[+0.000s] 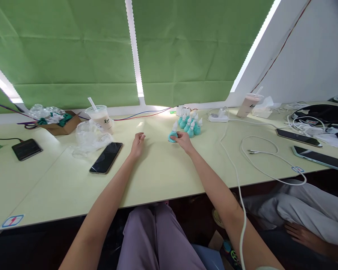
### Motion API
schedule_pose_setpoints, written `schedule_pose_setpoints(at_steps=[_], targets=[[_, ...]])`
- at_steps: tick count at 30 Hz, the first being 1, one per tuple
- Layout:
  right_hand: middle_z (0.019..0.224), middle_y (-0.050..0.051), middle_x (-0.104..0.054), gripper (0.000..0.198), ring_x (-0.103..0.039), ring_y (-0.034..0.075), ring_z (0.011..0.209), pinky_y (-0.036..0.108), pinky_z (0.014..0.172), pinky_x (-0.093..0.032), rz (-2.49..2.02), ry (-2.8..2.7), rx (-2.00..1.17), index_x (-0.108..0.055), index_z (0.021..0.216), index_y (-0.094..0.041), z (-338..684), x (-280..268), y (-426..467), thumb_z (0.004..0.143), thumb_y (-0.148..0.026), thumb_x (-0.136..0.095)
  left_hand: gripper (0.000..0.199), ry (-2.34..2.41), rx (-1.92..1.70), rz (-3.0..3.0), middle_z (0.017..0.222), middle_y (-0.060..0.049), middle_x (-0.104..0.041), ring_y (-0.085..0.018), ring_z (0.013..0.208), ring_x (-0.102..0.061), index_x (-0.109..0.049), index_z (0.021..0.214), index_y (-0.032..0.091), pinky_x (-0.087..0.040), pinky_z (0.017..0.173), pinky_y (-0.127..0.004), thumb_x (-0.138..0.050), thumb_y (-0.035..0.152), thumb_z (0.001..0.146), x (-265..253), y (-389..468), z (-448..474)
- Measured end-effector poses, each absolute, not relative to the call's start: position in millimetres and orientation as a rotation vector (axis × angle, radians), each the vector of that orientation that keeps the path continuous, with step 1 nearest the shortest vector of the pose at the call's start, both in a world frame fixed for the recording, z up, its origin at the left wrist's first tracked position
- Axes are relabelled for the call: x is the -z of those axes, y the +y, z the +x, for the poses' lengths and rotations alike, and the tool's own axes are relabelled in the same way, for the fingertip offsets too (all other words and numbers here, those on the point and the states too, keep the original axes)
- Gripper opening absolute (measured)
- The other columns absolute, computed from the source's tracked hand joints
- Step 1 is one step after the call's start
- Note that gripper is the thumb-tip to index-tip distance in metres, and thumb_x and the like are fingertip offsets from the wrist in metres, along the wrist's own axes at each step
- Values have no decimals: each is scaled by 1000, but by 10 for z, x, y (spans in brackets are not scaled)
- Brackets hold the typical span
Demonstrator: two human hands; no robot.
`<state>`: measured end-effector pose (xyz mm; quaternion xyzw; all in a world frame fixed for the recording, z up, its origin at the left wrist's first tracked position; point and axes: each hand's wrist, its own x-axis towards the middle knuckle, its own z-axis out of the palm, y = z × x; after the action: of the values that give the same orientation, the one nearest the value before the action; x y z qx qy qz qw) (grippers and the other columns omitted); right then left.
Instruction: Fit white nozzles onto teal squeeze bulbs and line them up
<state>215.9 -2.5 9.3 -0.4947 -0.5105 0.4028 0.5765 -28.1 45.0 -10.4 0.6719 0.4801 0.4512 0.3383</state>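
Observation:
My right hand (184, 141) pinches a small teal squeeze bottle (172, 134) with a white pointed nozzle, between thumb and fingers. The bottle is roughly upright, at or just above the tabletop. Just behind and to the right of it stands a close cluster of several matching teal bottles (190, 131), all nozzle up. My left hand (138, 144) rests on its side on the pale table (157, 172), fingers loosely curled and holding nothing visible. It is apart from the bottles, nearest to a black phone (106, 158).
On the left are a drink cup (100, 117), a crumpled plastic bag (90, 135), a cardboard box (60, 127) and a black device (26, 149). A power strip (218, 117), white cables (236, 172), another cup (248, 105) and two phones lie right. Another person's hand (305, 234) shows below.

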Motion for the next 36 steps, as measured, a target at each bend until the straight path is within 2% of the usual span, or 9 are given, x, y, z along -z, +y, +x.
schedule_pose_setpoints(at_steps=[9, 12, 15, 19, 23, 26, 30, 33, 36], targets=[[74, 1, -66, 31, -62, 17, 73, 33, 78, -52, -1242, -1281, -814, -64, 74, -18, 2106, 28, 18, 60, -44, -72, 38, 1244, -1189, 1802, 115, -9, -63, -20, 108, -55, -51, 111, 22, -44, 88, -36, -36, 51, 91, 94, 462, -276], [90, 3, -69, 28, -63, 18, 83, 34, 80, -51, -1252, -1316, -721, -65, 85, -19, 2064, 45, -8, 65, -38, -68, 39, 1234, -1158, 1835, 113, -9, -64, -20, 108, -56, -53, 110, 22, -44, 89, -36, -36, 52, 91, 84, 456, -272], [108, 4, -68, 33, -60, 20, 99, 34, 87, -50, -1262, -1428, -586, -67, 99, -23, 2025, 3, -78, 68, -34, -69, 40, 1229, -1160, 1849, 112, -9, -65, -21, 108, -57, -54, 108, 21, -43, 92, -37, -36, 52, 90, 68, 458, -278], [116, 8, -64, 33, -53, 24, 113, 37, 95, -45, -1349, -1341, -251, -70, 102, -23, 2136, -111, -115, 73, -38, -66, 40, 1244, -1186, 1826, 112, -9, -65, -23, 107, -56, -55, 104, 21, -42, 93, -39, -36, 52, 89, 55, 456, -265], [121, 14, -59, 53, -56, 23, 108, 33, 86, -48, -1332, -1061, -215, -64, 115, -15, 2426, -213, -81, 78, -52, -55, 39, 1211, -1157, 1871, 108, -9, -66, -23, 104, -58, -57, 101, 20, -43, 92, -39, -36, 51, 89, 60, 421, -211], [110, 14, -64, 65, -60, 21, 99, 31, 81, -49, -1357, -898, -147, -56, 123, -10, 2671, -274, -128, 83, -58, -40, 38, 1174, -1160, 1934, 106, -9, -65, -22, 104, -58, -57, 98, 20, -43, 92, -38, -35, 49, 90, 57, 397, -193], [114, 16, -64, 51, -62, 21, 95, 33, 82, -48, -1567, -803, 159, -59, 119, -13, 2999, -280, -307, 83, -48, -47, 37, 1213, -1202, 1903, 106, -9, -65, -22, 103, -58, -58, 98, 19, -43, 92, -37, -35, 47, 90, 36, 406, -220], [104, 14, -69, 32, -62, 24, 94, 37, 87, -45, -1827, -918, 78, -67, 101, -15, 3170, -201, -398, 75, -33, -61, 36, 1246, -1232, 1855, 106, -8, -66, -21, 100, -58, -58, 96, 19, -43, 91, -35, -35, 46, 90, 26, 428, -238], [100, 14, -71, 25, -62, 26, 94, 38, 88, -44, -1913, -955, -40, -69, 94, -15, 3224, -107, -383, 72, -26, -66, 36, 1236, -1237, 1882, 105, -8, -66, -21, 100, -58, -59, 94, 18, -43, 91, -34, -37, 46, 89, 29, 447, -242]])
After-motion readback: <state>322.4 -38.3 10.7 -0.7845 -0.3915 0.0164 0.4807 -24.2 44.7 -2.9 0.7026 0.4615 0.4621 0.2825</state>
